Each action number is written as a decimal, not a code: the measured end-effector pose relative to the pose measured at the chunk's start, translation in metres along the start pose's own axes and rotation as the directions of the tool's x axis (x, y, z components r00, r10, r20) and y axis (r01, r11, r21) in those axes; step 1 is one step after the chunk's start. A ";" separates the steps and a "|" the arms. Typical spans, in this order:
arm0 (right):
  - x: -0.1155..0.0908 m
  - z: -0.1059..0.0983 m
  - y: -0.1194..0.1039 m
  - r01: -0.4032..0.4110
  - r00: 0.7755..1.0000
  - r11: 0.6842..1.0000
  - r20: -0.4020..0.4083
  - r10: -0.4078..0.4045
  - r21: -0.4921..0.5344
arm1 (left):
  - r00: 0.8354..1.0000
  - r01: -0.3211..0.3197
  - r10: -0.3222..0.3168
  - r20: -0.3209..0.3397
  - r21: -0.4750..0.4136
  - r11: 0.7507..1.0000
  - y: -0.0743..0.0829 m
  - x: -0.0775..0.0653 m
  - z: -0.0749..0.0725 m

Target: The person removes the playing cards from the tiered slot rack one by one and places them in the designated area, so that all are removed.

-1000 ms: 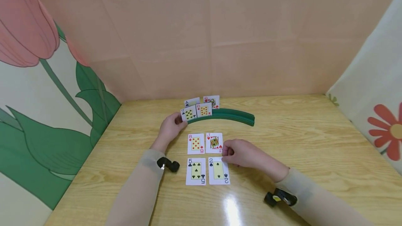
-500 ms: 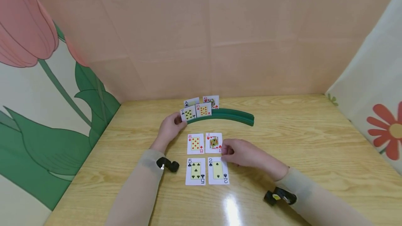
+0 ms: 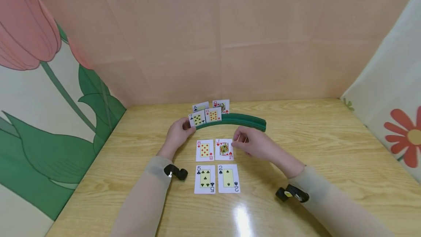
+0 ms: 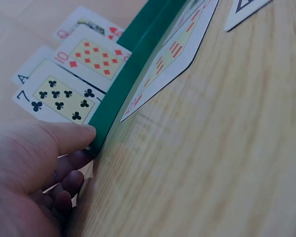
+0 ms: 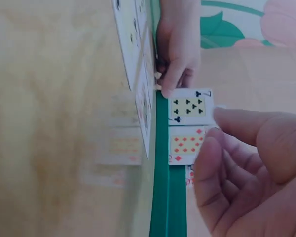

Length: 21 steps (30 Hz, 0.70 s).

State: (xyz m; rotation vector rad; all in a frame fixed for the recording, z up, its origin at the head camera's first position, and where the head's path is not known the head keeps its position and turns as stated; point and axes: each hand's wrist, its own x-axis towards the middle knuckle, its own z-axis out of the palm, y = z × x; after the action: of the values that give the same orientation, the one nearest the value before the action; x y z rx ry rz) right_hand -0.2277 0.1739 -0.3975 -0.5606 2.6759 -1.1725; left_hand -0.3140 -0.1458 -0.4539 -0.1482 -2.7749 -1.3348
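Observation:
A curved green card holder [image 3: 245, 119] stands toward the back of the table. My left hand [image 3: 178, 134] holds its left end, thumb in front and fingers behind, as the left wrist view shows. In its front slot are a seven of clubs [image 4: 59, 98] and a ten of diamonds [image 4: 93, 57]; behind stand an ace [image 3: 200, 106] and a queen of hearts [image 3: 224, 104]. My right hand [image 3: 258, 143], fingers loosely bent and holding nothing visible, hovers at the right edge of the jack of hearts [image 3: 224, 150]; whether it touches is unclear.
Flat on the wooden table, face up, lie an eight of diamonds [image 3: 205, 150] left of the jack, and a five of clubs [image 3: 205, 179] and a two of spades [image 3: 228, 179] nearer me. A pink cloth backdrop [image 3: 263, 46] rises behind the table.
My right hand has moved away from me, from between the two and the jack up to the jack's upper right edge. The left hand and the cards stay put.

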 end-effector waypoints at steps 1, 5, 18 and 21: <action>0.003 -0.003 0.000 0.008 1.000 1.000 -0.020 -0.007 0.012 | 1.000 0.001 -0.001 0.000 -0.001 1.000 0.000 0.000 0.000; 0.013 -0.012 -0.001 0.030 0.993 0.999 -0.111 -0.026 0.035 | 1.000 0.000 0.000 0.000 0.002 1.000 -0.001 0.002 0.001; 0.052 -0.037 0.002 0.078 0.952 0.996 -0.300 -0.065 0.033 | 1.000 -0.011 0.011 0.001 -0.004 1.000 -0.003 0.001 0.000; 0.061 -0.040 0.005 0.080 0.948 0.996 -0.311 -0.062 0.046 | 1.000 -0.014 0.014 0.001 -0.009 1.000 -0.002 0.001 0.001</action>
State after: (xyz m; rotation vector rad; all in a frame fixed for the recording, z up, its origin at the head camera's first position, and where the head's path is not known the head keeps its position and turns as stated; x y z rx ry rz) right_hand -0.2967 0.1795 -0.3747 -0.5045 2.8871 -1.4637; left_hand -0.3153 -0.1465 -0.4557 -0.1680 -2.7643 -1.3446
